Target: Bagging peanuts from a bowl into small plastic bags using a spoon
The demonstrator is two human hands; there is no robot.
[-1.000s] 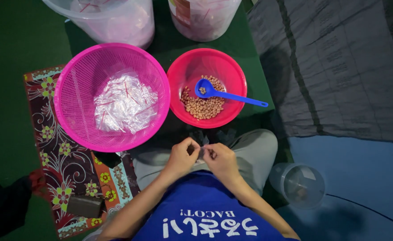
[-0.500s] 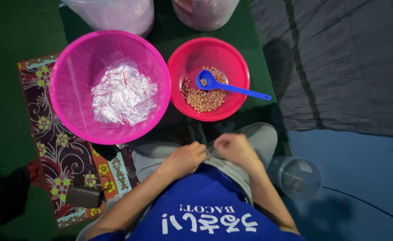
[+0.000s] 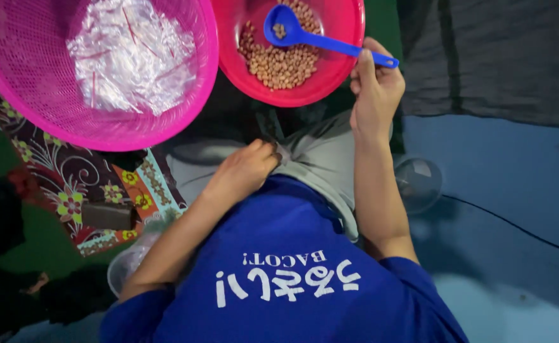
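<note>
Head view: blue scoop (image 3: 317,37) lengthwise left-right, handle toward right hand (image 3: 374,89).

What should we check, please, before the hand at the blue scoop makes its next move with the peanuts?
1. Right hand on the blue scoop handle: ok, fingers touch the handle's end.
2. Scoop bowl inside the red bowl: ok, it rests over the peanuts.
3. Scoop loaded: not ok, only a few peanuts lie in it.
4. Left hand free: cannot tell, it rests closed on the lap.
5. Plastic bags at hand: ok, piled in the pink basket beside the red bowl.
</note>
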